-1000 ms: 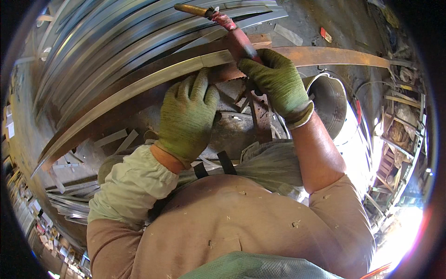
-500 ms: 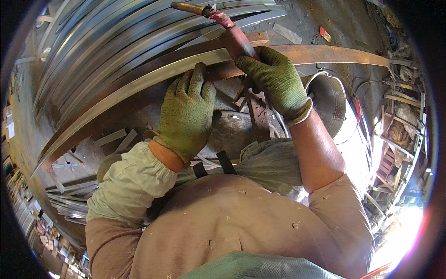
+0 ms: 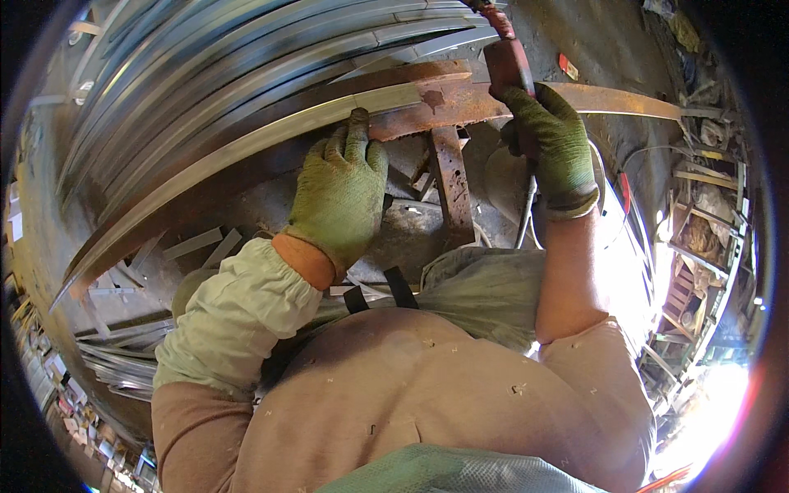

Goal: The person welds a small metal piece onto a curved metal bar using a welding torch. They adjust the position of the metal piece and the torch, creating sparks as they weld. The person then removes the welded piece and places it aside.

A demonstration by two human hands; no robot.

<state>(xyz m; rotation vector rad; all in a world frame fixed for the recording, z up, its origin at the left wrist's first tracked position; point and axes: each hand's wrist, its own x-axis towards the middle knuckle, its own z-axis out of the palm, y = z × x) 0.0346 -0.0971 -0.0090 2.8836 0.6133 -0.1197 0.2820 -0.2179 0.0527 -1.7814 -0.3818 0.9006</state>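
My left hand (image 3: pixel 339 185), in a green work glove, lies palm down with its fingers stretched out. Its fingertips touch the near edge of a long, pale metal strip (image 3: pixel 271 135), which lies along a curved rusty steel bar (image 3: pixel 472 107). To the right, my gloved right hand (image 3: pixel 552 152) is closed round the red handle of a welding torch (image 3: pixel 508 66). The torch points up and away, beyond the rusty bar and right of the strip's end. Its nozzle is cut off by the upper edge, and a cable (image 3: pixel 527 215) hangs below the hand.
Several long metal profiles (image 3: pixel 222 74) lie curved at the far left. A rusty upright (image 3: pixel 450 177) meets the bar from below. Offcuts (image 3: pixel 195 243) lie on the floor at left. A cylindrical container stands behind my right forearm. Wooden frames (image 3: pixel 703 226) line the right side.
My right hand has moved right with the torch, away from the strip's end, and the nozzle has left the picture. My left hand has stayed nearly in place.
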